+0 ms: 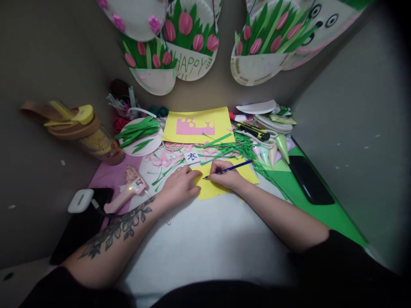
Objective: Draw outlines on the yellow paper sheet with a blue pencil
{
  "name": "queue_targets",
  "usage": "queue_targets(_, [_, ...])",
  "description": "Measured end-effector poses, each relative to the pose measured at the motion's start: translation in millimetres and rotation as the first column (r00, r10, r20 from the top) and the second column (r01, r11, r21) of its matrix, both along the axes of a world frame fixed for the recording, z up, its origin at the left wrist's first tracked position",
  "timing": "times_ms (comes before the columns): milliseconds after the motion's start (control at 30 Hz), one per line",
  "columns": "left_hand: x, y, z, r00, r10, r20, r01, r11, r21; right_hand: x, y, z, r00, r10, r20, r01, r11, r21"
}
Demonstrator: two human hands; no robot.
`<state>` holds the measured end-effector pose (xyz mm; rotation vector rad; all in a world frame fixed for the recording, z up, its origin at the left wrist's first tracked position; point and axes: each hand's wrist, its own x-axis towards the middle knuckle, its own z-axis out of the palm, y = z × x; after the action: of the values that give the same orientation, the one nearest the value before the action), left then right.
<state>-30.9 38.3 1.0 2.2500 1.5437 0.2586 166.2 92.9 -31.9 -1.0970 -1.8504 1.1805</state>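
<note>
My right hand [224, 174] grips a dark blue pencil [236, 166], its tip touching a yellow sheet of paper [212, 191] on the table. Fingers stretched out, my left hand [181, 185] lies flat at the left edge of that sheet and holds nothing. Just beyond the hands is a small white card [192, 158] with a dark blue mark on it. Part of the yellow sheet is hidden under both hands.
Green paper strips [237, 147] and pink scraps lie behind. A yellow sheet [199, 139] bears a cut pink piece [195, 127]. A pink glue gun [130, 190] lies left, near a lidded cup [96, 137]. A black phone [310, 179] and utility knife [253, 131] are right.
</note>
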Motion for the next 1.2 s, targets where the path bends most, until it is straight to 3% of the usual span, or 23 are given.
queue_targets(1033, [0.5, -0.1, 2.3, 1.000, 0.011, 0.017, -0.011, 1.000, -0.023, -1.7, -0.4, 3.0, 0.994, -0.106, 0.026, 0.104, 0.992, 0.072])
queue_targets(1200, [0.2, -0.3, 2.0, 1.000, 0.008, 0.023, -0.008, 1.000, -0.020, -1.1, -0.8, 3.0, 0.999, -0.047, 0.018, 0.046, 0.998, 0.051])
